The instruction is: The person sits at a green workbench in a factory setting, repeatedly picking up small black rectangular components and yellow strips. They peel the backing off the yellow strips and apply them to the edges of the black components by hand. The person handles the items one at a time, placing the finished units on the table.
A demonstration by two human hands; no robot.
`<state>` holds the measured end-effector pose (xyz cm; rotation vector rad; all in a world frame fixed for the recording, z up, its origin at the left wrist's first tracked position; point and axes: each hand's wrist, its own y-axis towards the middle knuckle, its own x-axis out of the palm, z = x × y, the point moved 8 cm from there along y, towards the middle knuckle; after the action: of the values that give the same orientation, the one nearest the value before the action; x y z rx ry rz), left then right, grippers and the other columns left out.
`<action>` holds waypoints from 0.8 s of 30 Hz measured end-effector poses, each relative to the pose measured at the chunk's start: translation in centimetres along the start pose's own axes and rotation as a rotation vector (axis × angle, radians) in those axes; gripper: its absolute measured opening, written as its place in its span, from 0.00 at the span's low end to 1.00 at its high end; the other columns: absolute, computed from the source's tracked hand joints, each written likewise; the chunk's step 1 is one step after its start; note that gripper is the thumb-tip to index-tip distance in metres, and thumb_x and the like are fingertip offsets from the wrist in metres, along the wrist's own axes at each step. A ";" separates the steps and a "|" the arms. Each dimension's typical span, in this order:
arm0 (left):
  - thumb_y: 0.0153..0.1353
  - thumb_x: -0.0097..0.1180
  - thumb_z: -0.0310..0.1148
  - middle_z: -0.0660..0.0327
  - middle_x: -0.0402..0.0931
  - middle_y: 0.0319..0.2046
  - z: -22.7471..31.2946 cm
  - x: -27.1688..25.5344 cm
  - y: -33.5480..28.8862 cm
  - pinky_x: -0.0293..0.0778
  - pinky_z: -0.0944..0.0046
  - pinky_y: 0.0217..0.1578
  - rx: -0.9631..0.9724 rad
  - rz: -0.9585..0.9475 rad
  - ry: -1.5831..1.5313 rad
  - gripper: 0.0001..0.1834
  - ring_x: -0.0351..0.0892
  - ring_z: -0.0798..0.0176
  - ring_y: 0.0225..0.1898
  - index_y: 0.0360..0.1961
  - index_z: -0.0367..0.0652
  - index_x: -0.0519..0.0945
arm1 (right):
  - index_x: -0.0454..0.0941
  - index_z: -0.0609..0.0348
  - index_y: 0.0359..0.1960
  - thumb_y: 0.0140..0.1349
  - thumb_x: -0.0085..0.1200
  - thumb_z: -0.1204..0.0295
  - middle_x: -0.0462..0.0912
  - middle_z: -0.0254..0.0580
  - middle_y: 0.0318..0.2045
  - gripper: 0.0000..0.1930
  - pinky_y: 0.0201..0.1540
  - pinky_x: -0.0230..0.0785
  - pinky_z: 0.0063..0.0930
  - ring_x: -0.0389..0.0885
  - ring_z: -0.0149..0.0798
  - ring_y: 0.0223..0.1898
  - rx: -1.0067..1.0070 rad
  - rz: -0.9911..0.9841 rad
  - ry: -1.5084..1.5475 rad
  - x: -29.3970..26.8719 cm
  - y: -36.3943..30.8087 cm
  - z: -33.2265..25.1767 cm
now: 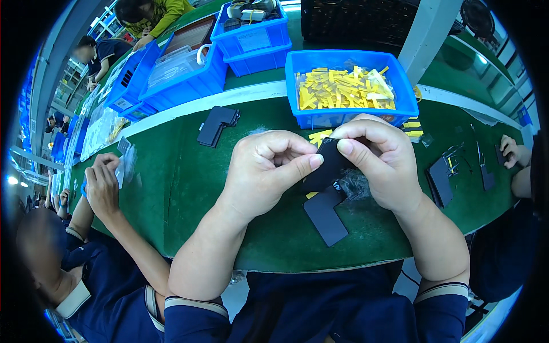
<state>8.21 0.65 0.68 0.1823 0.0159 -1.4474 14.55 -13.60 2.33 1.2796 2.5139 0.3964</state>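
In front of me, my left hand (263, 174) and my right hand (384, 163) pinch a flat black battery-like piece (327, 166) between thumbs and fingers. It is tilted up, with its upper edge between the two thumbs. Part of it is hidden behind my fingers. Below it a dark L-shaped flat piece (328, 222) of similar look lies on the green table (269, 246). Clear crumpled film (355, 184) sits beside it, close to my right hand. A few yellow strips (320, 136) show just behind the held piece.
A blue bin (306, 118) full of yellow strips stands beyond my hands. Stacked L-shaped pieces (216, 127) lie to the left, more pieces with wires (440, 180) to the right. Blue crates (197, 77) line the back left. Co-workers' hands (102, 186) (512, 151) are on both sides.
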 end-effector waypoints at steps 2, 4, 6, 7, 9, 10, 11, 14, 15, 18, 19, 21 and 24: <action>0.54 0.64 0.24 0.65 0.78 0.26 0.4 -0.1 -0.1 0.70 0.75 0.27 0.045 0.023 0.050 0.04 0.74 0.75 0.26 0.31 0.36 0.81 | 0.80 0.65 0.34 0.57 0.57 0.76 0.80 0.41 0.31 0.06 0.38 0.69 0.23 0.78 0.33 0.33 -0.003 -0.005 -0.016 0.2 0.1 -0.1; 0.53 0.64 0.24 0.65 0.77 0.25 1.1 0.0 -0.1 0.70 0.75 0.27 0.108 0.050 0.161 0.04 0.74 0.75 0.25 0.30 0.36 0.81 | 0.80 0.65 0.34 0.56 0.57 0.76 0.80 0.43 0.31 0.06 0.37 0.70 0.24 0.78 0.34 0.33 -0.013 -0.014 -0.080 0.3 0.1 -0.5; 0.52 0.64 0.24 0.65 0.77 0.23 2.1 0.3 -0.2 0.70 0.74 0.26 0.191 0.083 0.335 0.04 0.73 0.75 0.24 0.28 0.36 0.81 | 0.80 0.65 0.33 0.54 0.58 0.76 0.80 0.43 0.29 0.06 0.36 0.70 0.24 0.79 0.35 0.32 -0.050 -0.015 -0.117 0.5 0.0 -1.0; 0.52 0.64 0.24 0.64 0.77 0.23 2.4 0.6 -0.3 0.70 0.74 0.26 0.201 0.075 0.380 0.04 0.74 0.75 0.24 0.28 0.36 0.81 | 0.80 0.65 0.33 0.54 0.59 0.76 0.80 0.43 0.29 0.06 0.36 0.70 0.25 0.79 0.35 0.32 -0.068 -0.015 -0.136 0.6 0.0 -1.1; 0.52 0.64 0.25 0.63 0.77 0.23 2.7 1.0 -0.4 0.70 0.74 0.25 0.220 0.061 0.473 0.04 0.74 0.74 0.23 0.27 0.36 0.81 | 0.80 0.65 0.31 0.53 0.59 0.76 0.80 0.42 0.27 0.06 0.35 0.71 0.25 0.79 0.35 0.30 -0.079 -0.017 -0.179 0.6 0.0 -1.2; 0.52 0.64 0.25 0.62 0.77 0.23 2.7 1.0 -0.4 0.70 0.74 0.25 0.224 0.055 0.486 0.05 0.74 0.73 0.23 0.27 0.36 0.81 | 0.80 0.65 0.30 0.52 0.59 0.76 0.80 0.42 0.27 0.05 0.34 0.71 0.25 0.79 0.34 0.30 -0.084 -0.019 -0.199 0.6 0.0 -1.2; 0.52 0.65 0.26 0.62 0.77 0.23 2.6 1.1 -0.5 0.70 0.73 0.25 0.228 0.050 0.499 0.05 0.75 0.73 0.23 0.27 0.36 0.81 | 0.80 0.65 0.30 0.52 0.59 0.76 0.79 0.41 0.26 0.05 0.34 0.70 0.25 0.78 0.34 0.29 -0.078 -0.023 -0.190 0.6 0.0 -1.1; 0.52 0.65 0.26 0.62 0.78 0.24 2.4 1.2 -0.5 0.72 0.73 0.27 0.215 0.017 0.479 0.06 0.76 0.72 0.24 0.29 0.36 0.81 | 0.79 0.65 0.28 0.52 0.58 0.77 0.79 0.40 0.26 0.04 0.32 0.70 0.23 0.78 0.32 0.27 -0.073 -0.018 -0.175 0.5 -0.1 -1.1; 0.52 0.65 0.26 0.62 0.78 0.25 2.3 1.3 -0.4 0.72 0.73 0.28 0.205 0.002 0.460 0.06 0.76 0.72 0.25 0.30 0.36 0.82 | 0.79 0.65 0.28 0.52 0.57 0.78 0.79 0.40 0.26 0.03 0.32 0.70 0.23 0.78 0.32 0.27 -0.078 -0.006 -0.178 0.4 -0.1 -1.1; 0.52 0.65 0.26 0.62 0.79 0.26 2.1 1.3 -0.3 0.74 0.73 0.31 0.134 0.012 0.242 0.07 0.78 0.72 0.28 0.32 0.35 0.82 | 0.78 0.66 0.28 0.52 0.57 0.78 0.79 0.40 0.26 0.03 0.31 0.69 0.21 0.77 0.30 0.26 -0.041 0.060 -0.164 -0.3 -0.1 -1.0; 0.53 0.64 0.26 0.62 0.79 0.27 2.0 1.3 -0.3 0.74 0.73 0.33 0.131 -0.007 0.245 0.08 0.78 0.72 0.29 0.33 0.35 0.82 | 0.78 0.66 0.28 0.53 0.56 0.78 0.79 0.40 0.26 0.03 0.31 0.69 0.21 0.77 0.29 0.26 -0.022 0.088 -0.156 -0.5 -0.1 -0.9; 0.54 0.64 0.25 0.62 0.79 0.29 1.7 1.4 -0.4 0.74 0.73 0.35 0.124 -0.047 0.250 0.08 0.78 0.73 0.31 0.35 0.34 0.82 | 0.78 0.66 0.29 0.53 0.56 0.78 0.79 0.40 0.26 0.04 0.32 0.69 0.20 0.77 0.29 0.27 -0.040 0.099 -0.073 -0.8 0.1 -0.8; 0.55 0.63 0.25 0.61 0.80 0.31 1.3 1.3 -0.6 0.75 0.74 0.35 0.039 -0.008 0.261 0.08 0.79 0.72 0.33 0.36 0.33 0.81 | 0.78 0.66 0.30 0.54 0.55 0.77 0.79 0.39 0.28 0.04 0.34 0.69 0.21 0.77 0.29 0.29 -0.052 0.075 -0.050 -0.8 0.1 -0.7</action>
<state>7.69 -0.84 1.72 0.4020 0.2014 -1.4238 14.80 -14.33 3.13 1.3497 2.4049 0.4379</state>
